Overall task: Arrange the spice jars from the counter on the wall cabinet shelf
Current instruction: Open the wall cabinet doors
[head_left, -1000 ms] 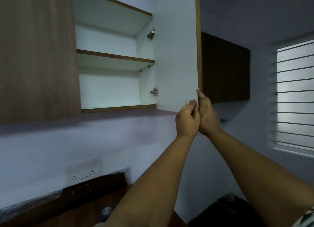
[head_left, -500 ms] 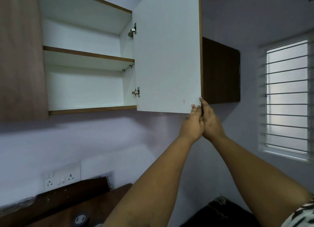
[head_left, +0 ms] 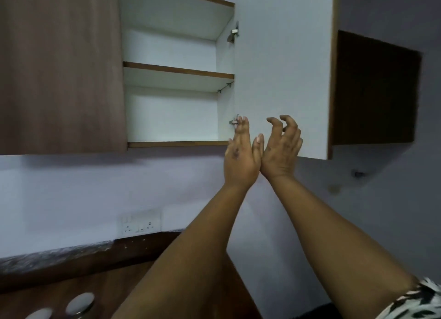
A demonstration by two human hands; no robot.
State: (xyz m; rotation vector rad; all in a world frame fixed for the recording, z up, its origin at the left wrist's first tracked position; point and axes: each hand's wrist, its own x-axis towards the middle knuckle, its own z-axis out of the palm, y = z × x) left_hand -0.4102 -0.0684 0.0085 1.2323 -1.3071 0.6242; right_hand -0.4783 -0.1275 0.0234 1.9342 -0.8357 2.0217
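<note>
The wall cabinet stands open, its white door (head_left: 284,68) swung out to the right. Inside are a middle shelf (head_left: 177,72) and a bottom shelf (head_left: 177,144), both bare. My left hand (head_left: 241,160) and my right hand (head_left: 281,149) are raised side by side in front of the door's lower part, fingers apart, holding nothing. Two jar lids (head_left: 80,303) show at the bottom left on the wooden counter (head_left: 119,285).
A closed brown cabinet door (head_left: 59,68) lies left of the opening. Another dark cabinet (head_left: 374,89) hangs behind the open door on the right. A white socket plate (head_left: 139,223) sits on the wall above the counter's back edge.
Both hands have let go of the door's lower corner and moved left, fingers now spread. The door has swung further open. The view has shifted right, with jar lids now showing.
</note>
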